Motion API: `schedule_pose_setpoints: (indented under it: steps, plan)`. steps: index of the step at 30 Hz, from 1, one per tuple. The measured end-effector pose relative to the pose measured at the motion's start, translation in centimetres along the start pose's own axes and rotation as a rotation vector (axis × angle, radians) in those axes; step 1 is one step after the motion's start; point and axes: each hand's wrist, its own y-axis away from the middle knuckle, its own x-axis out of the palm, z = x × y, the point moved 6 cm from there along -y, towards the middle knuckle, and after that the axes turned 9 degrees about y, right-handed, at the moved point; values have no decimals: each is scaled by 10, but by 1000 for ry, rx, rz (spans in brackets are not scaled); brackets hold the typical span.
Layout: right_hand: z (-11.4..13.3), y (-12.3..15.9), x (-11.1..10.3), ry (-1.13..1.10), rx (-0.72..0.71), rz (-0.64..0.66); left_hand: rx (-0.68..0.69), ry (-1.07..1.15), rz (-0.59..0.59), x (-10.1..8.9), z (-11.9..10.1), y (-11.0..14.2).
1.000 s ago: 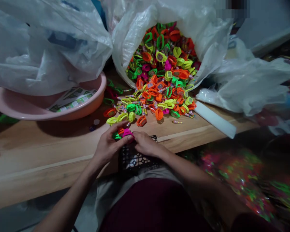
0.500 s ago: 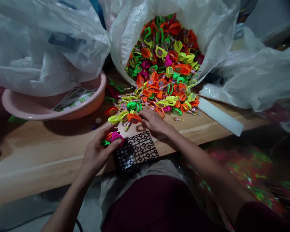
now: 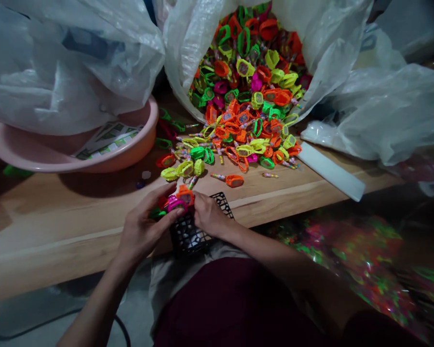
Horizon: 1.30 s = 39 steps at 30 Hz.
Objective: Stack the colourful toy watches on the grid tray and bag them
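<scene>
My left hand [image 3: 140, 221] is closed around a few toy watches, among them a magenta toy watch [image 3: 174, 204] and a green one [image 3: 156, 213]. Right beside them, my right hand [image 3: 210, 216] pinches an orange toy watch [image 3: 184, 194] against the bunch. Both hands are over a black plastic lattice basket [image 3: 181, 241] at the table's front edge. Just beyond lie yellow toy watches [image 3: 184, 169] and a single orange toy watch [image 3: 235, 180] with a patterned tube attached.
A big white plastic bag [image 3: 183, 62] spills a heap of colourful toy watches [image 3: 244, 118] onto the wooden table [image 3: 94, 231]. A pink basin [image 3: 130, 156] holding printed cards stands left. A white strip [image 3: 331, 171] lies right. More bagged bright items [image 3: 361, 260] sit below the table edge.
My right hand has moved from the edge of the heap back to my left hand, bringing an orange toy watch. My left hand keeps its bunch over the basket.
</scene>
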Motion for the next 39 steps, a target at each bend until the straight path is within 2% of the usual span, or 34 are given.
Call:
schedule_pose_setpoints:
  steps: [3, 5, 7, 9, 11, 14, 17, 21, 26, 29, 31, 35, 37, 39]
  plan:
    - [2, -4, 3, 77, -39, 60, 56, -13, 49, -3, 0, -5]
    - [2, -12, -7, 65, -78, 144, 98, -80, 89, -5, -3, -9]
    - [-1, -23, -28, 61, -154, 199, 105, -131, 114, -8, -6, -13]
    - [-9, -34, -57, 155, -222, 195, 88, -154, 132, -10, -8, -15]
    - [-28, -44, -84, 333, -195, 177, 100, -191, 150, -12, -12, -16]
    - [-64, -49, -107, 505, -74, 268, 169, -273, 179, -13, -22, -16]
    - [-86, -38, -117, 480, -43, 325, 187, -325, 244, -10, -27, -15]
    - [-87, -16, -123, 471, -51, 225, 118, -273, 243, -8, -25, -12]
    - [-62, 0, -119, 328, -39, 17, 85, -228, 186, -9, -22, -10]
    - [-49, 0, -111, 215, -1, 17, 82, -227, 175, -9, -20, -10]
    - [-42, -1, -102, -12, 26, 34, 88, -234, 171, -9, -19, -10]
    - [-31, -2, -59, -522, 169, 139, 108, -252, 144, -6, -19, -8]
    - [-26, -3, -34, -624, 238, 195, 118, -259, 128, -3, -19, -7]
    - [-24, -4, -19, -574, 261, 181, 126, -256, 124, -1, -18, -6]
